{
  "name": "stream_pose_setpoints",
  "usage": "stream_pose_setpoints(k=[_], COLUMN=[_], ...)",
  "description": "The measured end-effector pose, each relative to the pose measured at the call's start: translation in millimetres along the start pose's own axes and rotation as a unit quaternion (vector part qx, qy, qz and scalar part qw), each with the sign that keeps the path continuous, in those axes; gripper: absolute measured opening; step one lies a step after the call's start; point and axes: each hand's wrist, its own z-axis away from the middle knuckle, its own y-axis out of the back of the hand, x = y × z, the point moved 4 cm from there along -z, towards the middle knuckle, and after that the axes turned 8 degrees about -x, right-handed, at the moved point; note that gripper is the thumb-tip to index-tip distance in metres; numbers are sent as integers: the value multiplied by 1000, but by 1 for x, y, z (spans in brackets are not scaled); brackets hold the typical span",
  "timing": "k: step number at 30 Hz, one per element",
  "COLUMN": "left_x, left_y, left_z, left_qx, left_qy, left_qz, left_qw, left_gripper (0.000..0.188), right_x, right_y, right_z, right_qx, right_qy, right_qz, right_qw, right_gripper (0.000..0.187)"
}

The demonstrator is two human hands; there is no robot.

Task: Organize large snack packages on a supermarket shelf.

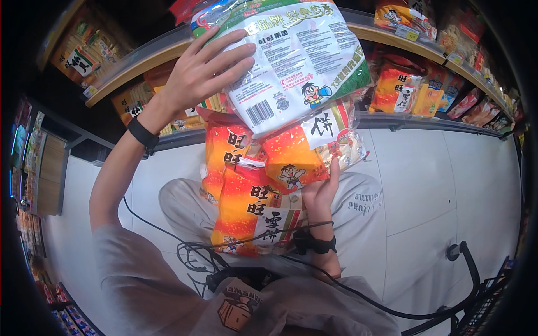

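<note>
My left hand (197, 71) is raised, fingers spread against a large white and green snack bag (291, 61) held up near the shelf. My right hand (320, 193) supports a stack of snack bags from below: an orange-red bag with a clear window (305, 148) on top and more orange-red bags (246, 207) resting against my lap. Both wrists wear black bands. The white bag lies on top of the stack.
Wooden-edged store shelves (140, 61) curve across the top, filled with orange and red snack packs (403, 89). White tiled floor (448, 190) lies below. A black shopping cart handle (465, 263) sits at lower right. Black cables cross my lap.
</note>
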Motion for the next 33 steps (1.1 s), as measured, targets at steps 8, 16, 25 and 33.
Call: stream_pose_setpoints(k=[8,16,25,33], left_x=[1,-9,-25,-30], left_y=[-4,-11,3,17], left_z=[4,3,-1,-8], left_qx=[9,58,75,104], left_qy=[14,80,114,116], left_qz=[14,64,146,243], left_qw=[1000,993,980,958], left_gripper=[47,51,57,57], right_x=[1,-3,-2,-1], right_y=[5,2,9,4], right_z=[-1,1,-2,-3], right_qx=[7,8,17,15], right_qy=[10,17,54,43], right_qz=[12,7,-22,-10], right_qw=[1000,1000,998,999], right_gripper=[53,53,52,53])
